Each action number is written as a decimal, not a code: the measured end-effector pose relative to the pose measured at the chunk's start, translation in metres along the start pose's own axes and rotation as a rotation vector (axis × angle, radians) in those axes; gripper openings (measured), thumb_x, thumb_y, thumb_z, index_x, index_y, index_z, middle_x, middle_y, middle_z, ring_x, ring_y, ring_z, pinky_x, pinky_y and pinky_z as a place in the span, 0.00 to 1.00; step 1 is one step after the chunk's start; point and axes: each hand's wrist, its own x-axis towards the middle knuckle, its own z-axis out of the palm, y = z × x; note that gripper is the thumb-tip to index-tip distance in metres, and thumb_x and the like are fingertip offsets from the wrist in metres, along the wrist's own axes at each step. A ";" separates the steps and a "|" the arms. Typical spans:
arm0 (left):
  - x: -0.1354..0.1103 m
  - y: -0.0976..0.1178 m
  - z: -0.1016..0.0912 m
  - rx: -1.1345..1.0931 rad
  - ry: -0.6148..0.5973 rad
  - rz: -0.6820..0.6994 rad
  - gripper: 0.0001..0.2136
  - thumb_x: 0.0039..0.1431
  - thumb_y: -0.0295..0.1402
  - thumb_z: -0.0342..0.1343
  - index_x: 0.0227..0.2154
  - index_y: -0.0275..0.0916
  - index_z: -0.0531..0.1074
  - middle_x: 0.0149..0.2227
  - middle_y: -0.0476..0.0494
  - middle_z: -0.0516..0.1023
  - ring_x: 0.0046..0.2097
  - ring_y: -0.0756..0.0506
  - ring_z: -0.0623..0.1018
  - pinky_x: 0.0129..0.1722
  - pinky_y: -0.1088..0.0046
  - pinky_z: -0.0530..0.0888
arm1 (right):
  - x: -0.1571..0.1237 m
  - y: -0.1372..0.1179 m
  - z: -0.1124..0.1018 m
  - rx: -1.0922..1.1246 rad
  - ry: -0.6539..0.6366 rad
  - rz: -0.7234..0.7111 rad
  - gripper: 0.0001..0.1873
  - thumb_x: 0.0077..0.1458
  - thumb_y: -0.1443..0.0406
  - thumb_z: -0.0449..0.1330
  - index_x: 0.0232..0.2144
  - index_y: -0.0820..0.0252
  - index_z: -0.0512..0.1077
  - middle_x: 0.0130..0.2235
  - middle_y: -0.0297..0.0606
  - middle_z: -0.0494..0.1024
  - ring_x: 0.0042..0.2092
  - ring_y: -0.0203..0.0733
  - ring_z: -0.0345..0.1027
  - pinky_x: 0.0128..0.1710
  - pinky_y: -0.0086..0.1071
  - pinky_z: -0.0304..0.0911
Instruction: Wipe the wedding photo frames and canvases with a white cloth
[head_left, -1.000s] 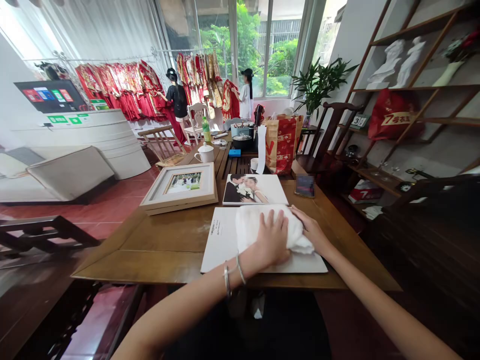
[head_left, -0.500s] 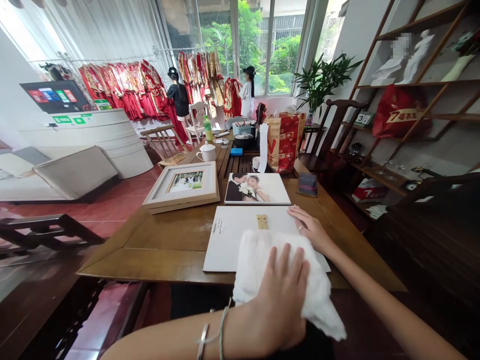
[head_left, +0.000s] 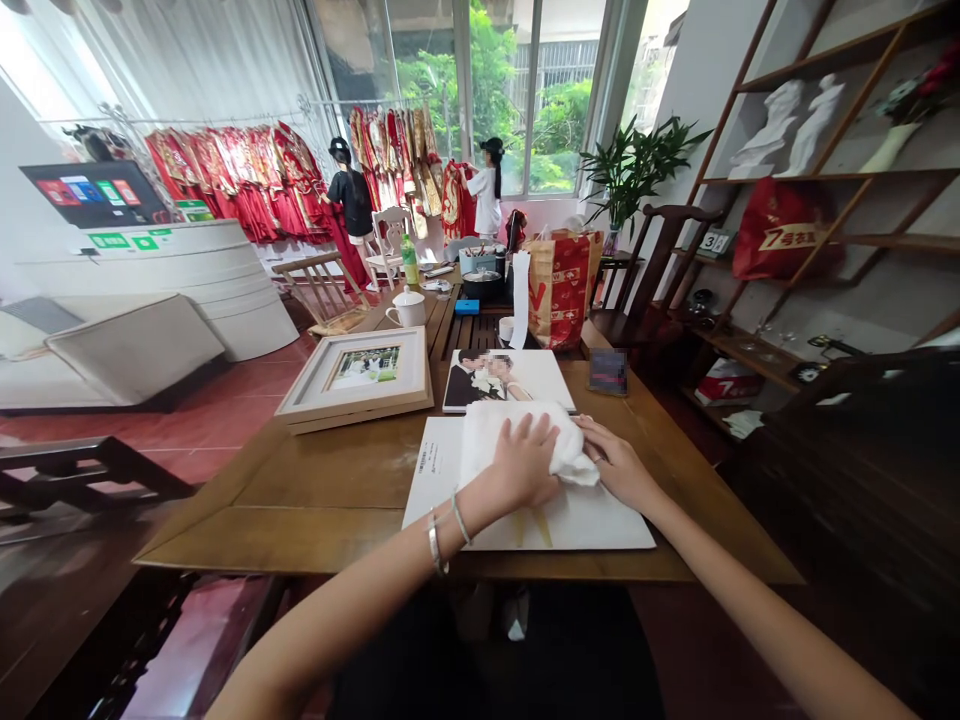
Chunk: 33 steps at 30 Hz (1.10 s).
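Observation:
My left hand lies on a bunched white cloth, palm down with the fingers spread, pressing it against a white panel. Resting at the panel's far right is my right hand, its fingers stretched out beside the cloth. Whether those fingertips touch the cloth, I cannot tell. The panel lies flat near the table's front edge, with small print at its left and yellowish marks near its front. Just behind it is a wedding photo panel. A framed photo rests to the left.
A wooden table carries a phone, a white lidded cup, a paper bag and a bottle. Two people stand by red garments at the back. Shelves stand at right.
My left hand has pushed the cloth forward from the panel's front edge to its far side. The cloth now covers the brown piece seen earlier. My right hand stays at the panel's right.

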 end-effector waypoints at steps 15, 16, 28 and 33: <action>-0.036 -0.006 0.008 -0.116 0.006 0.128 0.35 0.49 0.35 0.50 0.61 0.39 0.47 0.65 0.37 0.45 0.64 0.33 0.45 0.57 0.47 0.50 | -0.001 0.003 0.000 -0.073 -0.004 0.001 0.21 0.53 0.68 0.50 0.48 0.52 0.71 0.55 0.36 0.69 0.60 0.46 0.56 0.61 0.48 0.50; -0.025 -0.011 0.009 -0.123 0.003 0.097 0.34 0.50 0.35 0.50 0.61 0.39 0.47 0.65 0.37 0.45 0.64 0.33 0.44 0.57 0.46 0.48 | -0.001 0.002 0.000 -0.078 -0.008 -0.001 0.21 0.53 0.68 0.50 0.48 0.53 0.71 0.55 0.37 0.69 0.60 0.47 0.56 0.61 0.48 0.50; -0.038 -0.064 0.014 -0.158 -0.048 -0.089 0.29 0.53 0.30 0.45 0.60 0.35 0.51 0.65 0.33 0.42 0.65 0.37 0.42 0.59 0.50 0.46 | -0.002 -0.002 0.000 -0.097 -0.024 0.028 0.21 0.55 0.69 0.48 0.49 0.57 0.70 0.57 0.39 0.67 0.61 0.44 0.54 0.61 0.46 0.49; -0.066 -0.088 0.019 -0.107 -0.010 -0.178 0.27 0.51 0.27 0.46 0.56 0.33 0.57 0.64 0.32 0.44 0.64 0.37 0.44 0.60 0.51 0.45 | -0.002 -0.003 0.001 -0.098 -0.011 0.034 0.21 0.54 0.70 0.48 0.49 0.56 0.71 0.56 0.38 0.68 0.61 0.45 0.54 0.62 0.47 0.48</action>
